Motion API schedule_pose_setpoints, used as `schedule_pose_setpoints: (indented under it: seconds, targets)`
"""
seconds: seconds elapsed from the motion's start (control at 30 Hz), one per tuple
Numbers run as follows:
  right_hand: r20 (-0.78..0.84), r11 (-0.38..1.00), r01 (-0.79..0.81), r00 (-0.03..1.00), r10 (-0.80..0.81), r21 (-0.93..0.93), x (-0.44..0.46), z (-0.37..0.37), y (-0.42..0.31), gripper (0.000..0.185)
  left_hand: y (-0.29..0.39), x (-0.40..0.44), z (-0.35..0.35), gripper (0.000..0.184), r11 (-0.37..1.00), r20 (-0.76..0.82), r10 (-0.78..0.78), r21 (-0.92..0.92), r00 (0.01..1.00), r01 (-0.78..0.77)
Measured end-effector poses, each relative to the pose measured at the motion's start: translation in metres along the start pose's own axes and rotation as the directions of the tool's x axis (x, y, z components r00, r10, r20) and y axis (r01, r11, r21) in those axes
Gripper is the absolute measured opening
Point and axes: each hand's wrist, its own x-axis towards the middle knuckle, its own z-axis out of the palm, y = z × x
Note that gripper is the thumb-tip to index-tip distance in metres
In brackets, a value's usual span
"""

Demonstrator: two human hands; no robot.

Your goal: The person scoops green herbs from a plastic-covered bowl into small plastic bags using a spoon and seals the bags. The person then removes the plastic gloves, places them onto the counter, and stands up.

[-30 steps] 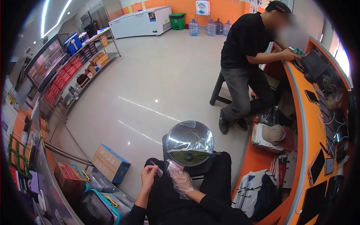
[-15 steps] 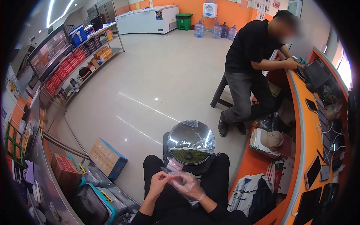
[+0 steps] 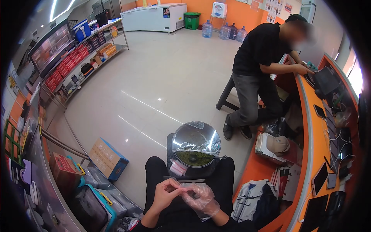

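Note:
My left hand [image 3: 168,193] is bare, its thumb and fingers pinched together over my lap. My right hand [image 3: 201,199] wears a loose clear plastic glove [image 3: 210,207], its fingers curled against the left fingertips. Thin clear plastic [image 3: 173,179] shows just beyond the fingers; its full shape is hidden. Beyond my knees sits a round bowl [image 3: 197,133], partly covered with clear film and holding a green crumbly mass [image 3: 189,157]. A dark-handled spoon [image 3: 210,157] lies in it. Beside the bowl rests a pink-and-white packet [image 3: 178,168].
On the right, a person [image 3: 255,58] leans at an orange counter [image 3: 309,154] bearing phones and cables. A cap [image 3: 278,145] and clothes lie on the shelf below. At left stand a cardboard box [image 3: 106,157], lidded bins and a metal table; a stocked rack [image 3: 96,58] is farther back.
My hands have shifted slightly downward and remain together, fingertips meeting. The camera view has tilted a little. The other person stays bent over the counter.

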Motion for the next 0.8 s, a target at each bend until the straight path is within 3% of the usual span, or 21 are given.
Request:
schedule_pose_setpoints:
  seconds: [0.1,0.27,0.4,0.5,0.6,0.7,0.8]
  targets:
    - [-0.022,0.998,-0.062,0.998,0.063,0.032,-0.004,0.002,-0.008,0.016,0.001,-0.001,-0.001,0.013,0.998,-0.022,0.009,0.059,1.0,-0.008]
    - [0.084,0.88,-0.331,0.943,0.322,0.34,-0.011,0.005,-0.007,0.013,0.01,-0.007,-0.003,0.011,0.994,0.028,-0.103,-0.036,0.994,0.104]
    - [0.157,0.615,-0.537,0.812,0.562,0.577,-0.011,0.007,-0.018,0.011,0.012,-0.009,0.0,0.017,0.994,0.044,-0.077,-0.075,0.996,0.08]
    - [0.234,0.279,-0.449,0.792,0.565,0.849,-0.013,0.013,-0.012,0.012,0.017,-0.011,0.003,0.015,0.99,0.021,-0.138,-0.017,0.99,0.138]
    - [0.065,0.813,-0.333,0.936,0.345,0.478,-0.005,0.005,-0.021,0.014,0.028,-0.011,0.011,0.013,0.923,-0.022,0.002,0.384,1.0,0.007]
    - [0.053,0.907,-0.41,0.912,0.407,0.096,-0.002,-0.001,-0.04,0.015,0.035,-0.014,0.013,0.014,0.636,0.154,0.267,0.713,0.951,-0.294]
    - [0.025,0.935,-0.354,0.935,0.354,0.029,-0.011,0.004,-0.021,0.016,0.032,-0.017,0.015,0.015,0.542,0.161,0.319,0.777,0.934,-0.319]
